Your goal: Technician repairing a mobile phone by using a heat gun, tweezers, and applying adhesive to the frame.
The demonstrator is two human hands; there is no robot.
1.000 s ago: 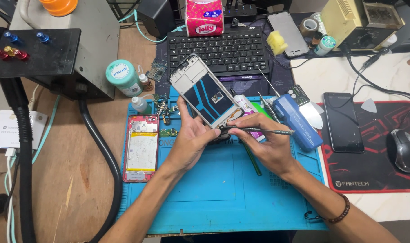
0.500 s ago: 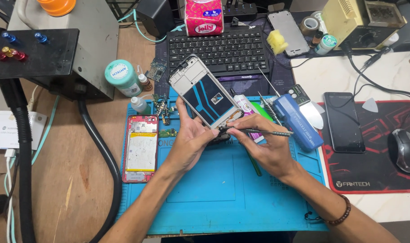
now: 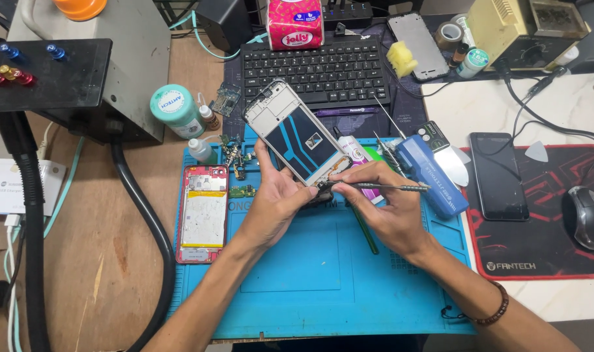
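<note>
The left hand (image 3: 281,199) held the opened grey phone frame with its dark blue-striped panel (image 3: 296,139) tilted above the blue silicone mat (image 3: 323,287); the right hand (image 3: 388,212) pinched thin metal tweezers (image 3: 381,187) at its lower edge; the red phone housing (image 3: 202,212) lay stripped beside, reassembly seemingly unfinished.

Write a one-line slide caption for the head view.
Left hand tilts an opened phone frame while right hand works metal tweezers at its lower edge above a blue mat.

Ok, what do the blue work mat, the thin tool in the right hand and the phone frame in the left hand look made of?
Blue work mat: likely silicone or rubber, matte, with moulded recesses. Thin tool in the right hand: looks like metal, silvery and glinting, tip hidden at the frame. Opened phone frame in the left hand: pale grey rim, plastic or metal, I cannot tell; its dark inner panel looks glossy.
</note>
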